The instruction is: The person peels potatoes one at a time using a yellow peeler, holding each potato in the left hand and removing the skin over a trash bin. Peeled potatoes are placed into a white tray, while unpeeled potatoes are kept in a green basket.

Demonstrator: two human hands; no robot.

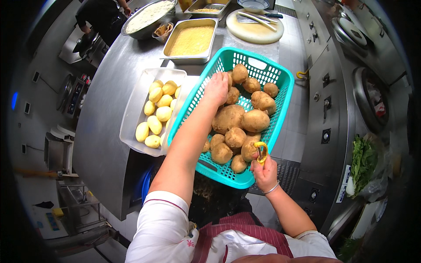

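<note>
A teal plastic basket [285,95] holds several unpeeled potatoes [229,118]. My left hand [217,88] reaches into its far left part, with the fingers on a potato at the basket's side; the fingertips are partly hidden, so its grip is unclear. My right hand [265,171] is closed around a yellow vegetable peeler [262,152], held upright over the basket's near right edge. Left of the basket stands a translucent plastic container [131,108] with several peeled potatoes [154,125] in it.
Behind stand a steel tray of yellow minced food [190,41], a large bowl of white food [149,18] and a round cutting board [256,34] with a knife [273,15] and white stalks. A person [102,19] stands far left. Steel cabinets [315,115] line the right, with leafy greens [361,164].
</note>
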